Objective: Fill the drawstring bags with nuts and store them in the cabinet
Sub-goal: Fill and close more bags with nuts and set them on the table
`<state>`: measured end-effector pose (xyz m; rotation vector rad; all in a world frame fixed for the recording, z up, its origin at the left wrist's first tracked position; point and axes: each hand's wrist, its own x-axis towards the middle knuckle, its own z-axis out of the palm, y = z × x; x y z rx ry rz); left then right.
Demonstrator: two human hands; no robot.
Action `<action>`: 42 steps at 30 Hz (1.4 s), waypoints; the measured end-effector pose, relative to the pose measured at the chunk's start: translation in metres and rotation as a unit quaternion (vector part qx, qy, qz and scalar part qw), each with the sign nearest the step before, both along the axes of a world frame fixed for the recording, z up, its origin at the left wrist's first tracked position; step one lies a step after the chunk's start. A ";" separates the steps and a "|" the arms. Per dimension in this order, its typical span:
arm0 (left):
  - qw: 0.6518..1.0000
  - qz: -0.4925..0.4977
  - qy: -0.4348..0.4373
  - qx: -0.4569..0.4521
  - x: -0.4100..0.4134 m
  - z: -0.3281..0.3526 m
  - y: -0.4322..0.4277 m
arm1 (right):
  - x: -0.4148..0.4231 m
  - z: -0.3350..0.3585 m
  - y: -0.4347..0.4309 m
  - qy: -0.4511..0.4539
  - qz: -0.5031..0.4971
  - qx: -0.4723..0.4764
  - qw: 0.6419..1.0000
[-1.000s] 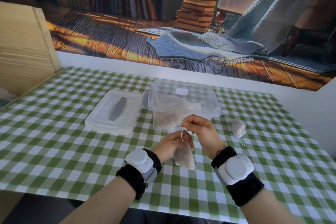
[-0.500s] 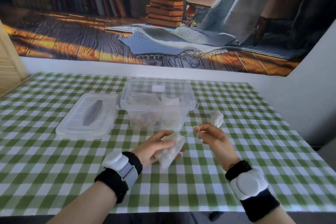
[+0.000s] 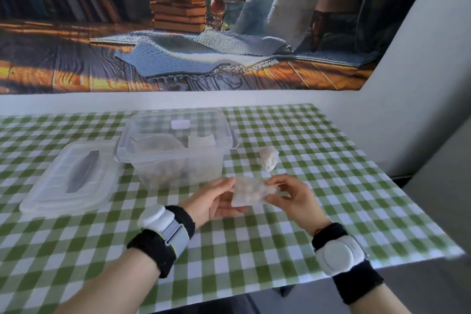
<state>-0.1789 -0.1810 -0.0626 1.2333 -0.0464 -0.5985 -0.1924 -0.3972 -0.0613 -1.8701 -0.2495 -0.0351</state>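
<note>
Drawstring bag [image 3: 243, 200], nuts [image 3: 254, 190] inside: my left hand [image 3: 214, 201] cups body, my right hand [image 3: 293, 196] pinches other end, probably to cinch it shut.

Green-and-white checked tablecloth [image 3: 293, 237], clear plastic box [image 3: 178, 155], whitish translucent bag [image 3: 251, 191].

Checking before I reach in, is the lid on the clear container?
No, the lid lies on the checked tablecloth to the left of the open container.

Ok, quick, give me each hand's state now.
Left hand: holds the drawstring bag by its left edge.
Right hand: pinches the same bag's right end.
</note>
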 end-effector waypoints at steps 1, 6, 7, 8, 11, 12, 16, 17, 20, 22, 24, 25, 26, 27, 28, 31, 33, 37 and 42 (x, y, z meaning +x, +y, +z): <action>1.000 0.006 -0.001 0.001 0.000 0.000 0.001 | 0.005 0.000 -0.007 -0.003 -0.040 0.020 0.999; 0.992 0.072 -0.057 0.087 0.002 -0.009 0.010 | 0.042 -0.004 -0.032 -0.011 -0.303 0.074 0.950; 0.986 0.097 -0.079 0.114 0.001 -0.013 0.012 | 0.050 -0.006 -0.034 -0.006 -0.334 0.073 0.940; 0.978 0.120 -0.101 0.140 0.001 -0.019 0.014 | 0.060 -0.010 -0.036 0.003 -0.353 0.054 0.934; 0.954 0.159 -0.158 0.201 -0.002 -0.031 0.019 | 0.080 -0.023 -0.037 0.056 -0.353 -0.056 0.932; 0.949 0.159 -0.169 0.213 -0.002 -0.034 0.019 | 0.085 -0.028 -0.037 0.077 -0.342 -0.088 0.932; 0.941 0.132 -0.189 0.247 -0.001 -0.039 0.020 | 0.095 -0.036 -0.033 0.068 -0.321 -0.143 0.934; 0.941 0.130 -0.190 0.249 0.000 -0.039 0.019 | 0.096 -0.035 -0.032 0.066 -0.320 -0.144 0.934; 0.943 0.139 -0.184 0.240 -0.001 -0.041 0.021 | 0.102 -0.033 -0.028 0.065 -0.295 -0.153 0.941; 0.945 0.144 -0.181 0.232 0.000 -0.040 0.020 | 0.106 -0.031 -0.025 0.060 -0.272 -0.158 0.947; 0.946 0.147 -0.179 0.225 0.001 -0.040 0.020 | 0.108 -0.029 -0.023 0.063 -0.255 -0.157 0.952; 0.947 0.149 -0.176 0.222 0.001 -0.041 0.020 | 0.108 -0.029 -0.021 0.066 -0.251 -0.157 0.953; 0.948 0.152 -0.174 0.220 0.001 -0.041 0.020 | 0.108 -0.029 -0.020 0.067 -0.249 -0.156 0.953; 0.948 0.154 -0.173 0.217 0.001 -0.042 0.020 | 0.108 -0.029 -0.020 0.067 -0.250 -0.154 0.954; 0.949 0.157 -0.171 0.213 0.001 -0.042 0.021 | 0.108 -0.029 -0.019 0.066 -0.251 -0.151 0.954; 0.952 0.161 -0.167 0.201 0.002 -0.042 0.023 | 0.109 -0.028 -0.019 0.066 -0.247 -0.160 0.953; 0.953 0.163 -0.166 0.195 0.001 -0.040 0.024 | 0.110 -0.026 -0.018 0.079 -0.240 -0.170 0.953; 0.965 0.182 -0.133 0.131 0.002 -0.037 0.026 | 0.105 -0.008 -0.013 0.065 -0.266 -0.167 0.947; 0.977 0.191 -0.088 0.029 0.002 -0.028 0.034 | 0.105 0.066 0.039 -0.103 -0.205 -0.139 0.963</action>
